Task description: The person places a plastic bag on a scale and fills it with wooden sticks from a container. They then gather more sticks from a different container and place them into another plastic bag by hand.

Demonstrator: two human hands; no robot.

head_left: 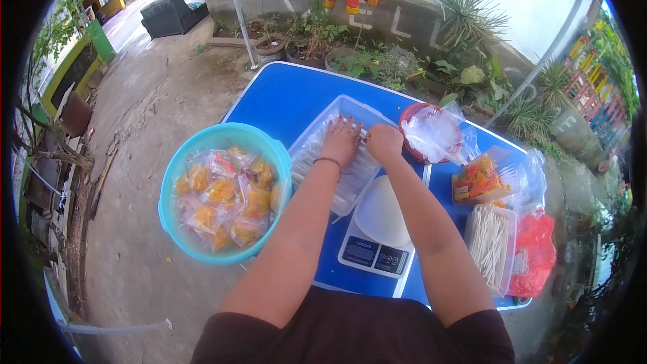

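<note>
Both your arms reach forward over the blue table (269,98), converging at the clear tub (346,101). Your left hand (342,141) is palm down on the pale wrapped packs (313,141) in the tub, fingers apart and pointing away from you. One band (328,160) on that wrist. Your right hand (385,143) is at the tub's right side, back of hand up, fingers curled together in a fist. Can't tell if they're clamped on anything; the fingertips are hidden.

Counts: 1 tub, mid-table, packs inside overlap too much to count. 1 turquoise basin (168,219) left of it, holding many bagged yellow items (221,190); piled, no exact count. 1 scale (374,255) on your side of the tub, 1 white bowl (381,210) on it, under your right forearm. 1 red basket (411,149) just beside your right hand, clear bags (435,129) in it, number unclear. Further right: 1 clear box (474,192) of orange and red bits, 1 box of pale sticks (489,243), too many to count, 1 red bag (537,253) beside that.
</note>
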